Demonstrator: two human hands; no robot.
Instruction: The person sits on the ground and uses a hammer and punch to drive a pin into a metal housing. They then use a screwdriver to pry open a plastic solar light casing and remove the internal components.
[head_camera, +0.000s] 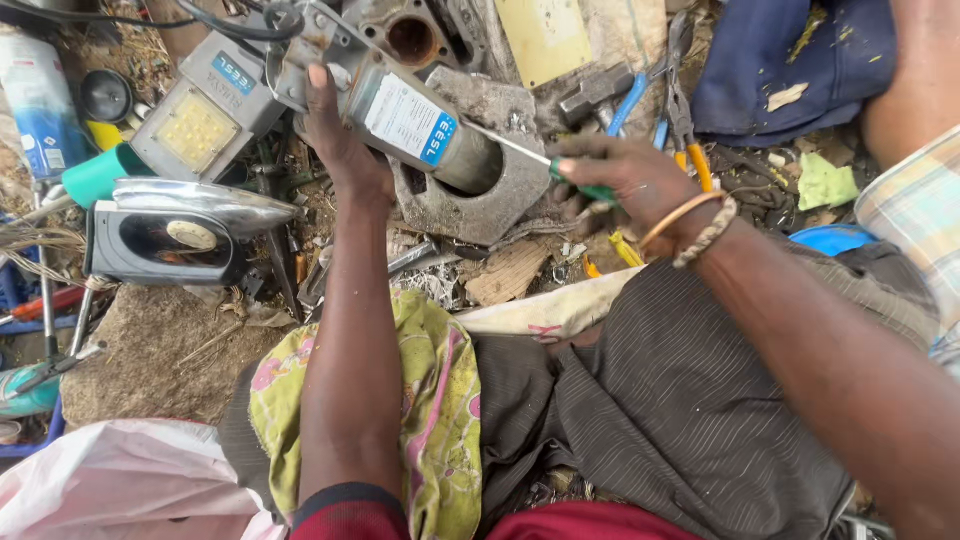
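Note:
My left hand (340, 140) grips a grey metal lamp housing (400, 110) with a white and blue label, tilted so its open tube end faces right. My right hand (625, 180) holds a green-handled screwdriver (560, 168); its thin shaft reaches left to the rim of the tube's mouth. The housing rests over a rough grey concrete block (470, 205). Two bangles circle my right wrist.
A second grey lamp unit with an LED panel (200, 125) lies at the left. Below it is an old clothes iron (180, 235). Pliers with blue and orange handles (680, 110), a hammer head (595, 90), a blue cloth (790, 60) and scattered scrap surround me.

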